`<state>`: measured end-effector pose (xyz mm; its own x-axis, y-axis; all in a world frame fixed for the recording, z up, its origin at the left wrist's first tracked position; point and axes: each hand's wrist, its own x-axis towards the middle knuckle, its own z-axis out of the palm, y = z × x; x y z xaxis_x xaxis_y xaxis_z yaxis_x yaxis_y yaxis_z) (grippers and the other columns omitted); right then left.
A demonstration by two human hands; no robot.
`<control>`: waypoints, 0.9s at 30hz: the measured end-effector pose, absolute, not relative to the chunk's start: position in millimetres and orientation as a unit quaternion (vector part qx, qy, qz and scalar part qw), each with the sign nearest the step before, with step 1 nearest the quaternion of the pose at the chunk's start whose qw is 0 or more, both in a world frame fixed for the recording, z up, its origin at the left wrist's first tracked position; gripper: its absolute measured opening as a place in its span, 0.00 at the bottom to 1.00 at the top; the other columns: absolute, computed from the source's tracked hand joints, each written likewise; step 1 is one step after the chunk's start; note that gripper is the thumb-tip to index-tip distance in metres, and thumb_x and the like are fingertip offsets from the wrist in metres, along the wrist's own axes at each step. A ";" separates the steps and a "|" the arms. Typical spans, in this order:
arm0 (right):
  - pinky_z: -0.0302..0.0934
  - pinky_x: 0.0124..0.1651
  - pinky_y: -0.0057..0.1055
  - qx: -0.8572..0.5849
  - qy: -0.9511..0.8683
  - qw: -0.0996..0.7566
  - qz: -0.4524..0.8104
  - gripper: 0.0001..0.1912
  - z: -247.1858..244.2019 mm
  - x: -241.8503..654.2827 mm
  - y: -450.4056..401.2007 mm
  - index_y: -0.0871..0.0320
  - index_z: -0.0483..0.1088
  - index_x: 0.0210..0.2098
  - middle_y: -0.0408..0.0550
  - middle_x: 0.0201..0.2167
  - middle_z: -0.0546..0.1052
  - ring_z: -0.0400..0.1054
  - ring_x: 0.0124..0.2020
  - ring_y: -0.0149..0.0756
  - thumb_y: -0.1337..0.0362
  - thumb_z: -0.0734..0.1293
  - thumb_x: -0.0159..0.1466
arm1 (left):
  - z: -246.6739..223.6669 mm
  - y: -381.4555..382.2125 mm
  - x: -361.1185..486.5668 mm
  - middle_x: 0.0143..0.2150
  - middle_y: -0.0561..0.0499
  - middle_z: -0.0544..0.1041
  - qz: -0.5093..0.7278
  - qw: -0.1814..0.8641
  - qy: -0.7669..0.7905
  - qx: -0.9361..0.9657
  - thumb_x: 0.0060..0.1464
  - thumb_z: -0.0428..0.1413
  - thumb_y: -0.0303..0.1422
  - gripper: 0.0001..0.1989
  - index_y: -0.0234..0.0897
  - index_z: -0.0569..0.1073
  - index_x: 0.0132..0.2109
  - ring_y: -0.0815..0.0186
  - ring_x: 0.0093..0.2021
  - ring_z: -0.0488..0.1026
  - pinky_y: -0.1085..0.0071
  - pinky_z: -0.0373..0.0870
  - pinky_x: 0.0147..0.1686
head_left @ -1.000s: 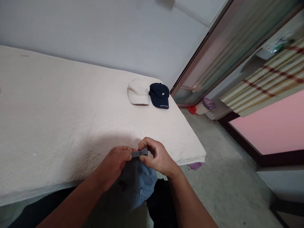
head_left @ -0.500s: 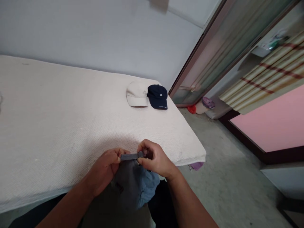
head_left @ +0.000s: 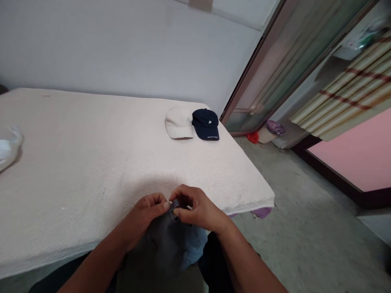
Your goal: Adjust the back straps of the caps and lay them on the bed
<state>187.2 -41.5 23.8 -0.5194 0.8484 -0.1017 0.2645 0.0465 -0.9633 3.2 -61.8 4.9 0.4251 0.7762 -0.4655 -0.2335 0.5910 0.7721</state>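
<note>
A grey-blue cap (head_left: 171,240) hangs below my two hands at the near edge of the bed, over my lap. My left hand (head_left: 146,215) is closed, its thumb and finger pinching the cap's strap (head_left: 175,204) from the left side. On the right, my right hand (head_left: 200,208) grips the same strap close to its buckle. The fingertips of both hands almost meet. Part of the strap and the cap's opening are hidden behind the fingers. Farther back lie a cream cap (head_left: 179,122) and a navy cap (head_left: 205,124), side by side.
The bed (head_left: 91,162) has a white textured cover and stands against a pale wall. At its left edge lies a white plastic bag (head_left: 9,148). Right of the bed are a glass-panelled door (head_left: 269,69), a bin (head_left: 269,132) on the floor and a striped curtain (head_left: 345,93).
My left hand has moved right toward my right hand, so much less strap shows between them. The view has shifted left, bringing more of the white bag into sight.
</note>
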 end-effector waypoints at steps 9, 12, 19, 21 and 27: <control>0.50 0.25 0.23 -0.396 -0.671 0.257 0.572 0.10 22.8 181.5 -41.0 0.57 0.69 0.35 0.37 0.22 0.64 0.56 0.24 0.25 0.71 0.67 0.52 | 11.8 -62.5 0.4 0.20 0.59 0.64 0.356 0.757 0.452 0.310 0.50 0.59 0.38 0.14 0.37 0.63 0.27 0.75 0.20 0.56 0.78 0.52 0.21; 0.52 0.26 0.23 -0.382 -0.637 0.257 0.618 0.11 23.5 180.4 -40.1 0.57 0.69 0.37 0.38 0.23 0.64 0.56 0.25 0.25 0.69 0.67 0.53 | 12.9 -63.4 -3.0 0.21 0.58 0.67 0.368 0.755 0.459 0.291 0.50 0.59 0.38 0.13 0.37 0.64 0.27 0.75 0.20 0.59 0.77 0.55 0.22; 0.53 0.27 0.23 -0.304 -0.509 0.306 0.745 0.13 19.4 178.2 -36.7 0.58 0.70 0.38 0.39 0.24 0.67 0.58 0.24 0.24 0.64 0.71 0.53 | 13.9 -66.0 -13.1 0.20 0.57 0.68 0.381 0.757 0.455 0.271 0.49 0.60 0.37 0.12 0.37 0.65 0.28 0.74 0.20 0.60 0.78 0.56 0.21; 0.51 0.25 0.22 -0.295 -0.462 0.341 0.764 0.13 17.7 176.1 -36.3 0.58 0.69 0.37 0.38 0.23 0.66 0.57 0.21 0.23 0.64 0.71 0.52 | 17.4 -65.6 -14.7 0.20 0.57 0.68 0.389 0.754 0.459 0.262 0.49 0.60 0.37 0.12 0.37 0.65 0.28 0.74 0.20 0.61 0.78 0.57 0.21; 0.47 0.20 0.22 -0.277 -0.348 0.417 0.792 0.10 14.7 167.2 -34.6 0.57 0.67 0.32 0.35 0.19 0.63 0.51 0.16 0.21 0.69 0.70 0.50 | 29.1 -65.0 -16.9 0.21 0.57 0.70 0.400 0.744 0.471 0.253 0.48 0.60 0.38 0.11 0.37 0.68 0.28 0.73 0.20 0.62 0.78 0.58 0.20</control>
<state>167.2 -34.6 14.7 -0.4976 0.8545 -0.1492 -0.4686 -0.4095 -0.7828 -16.9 -65.0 29.1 0.2351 0.8340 -0.4991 -0.3571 0.5517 0.7537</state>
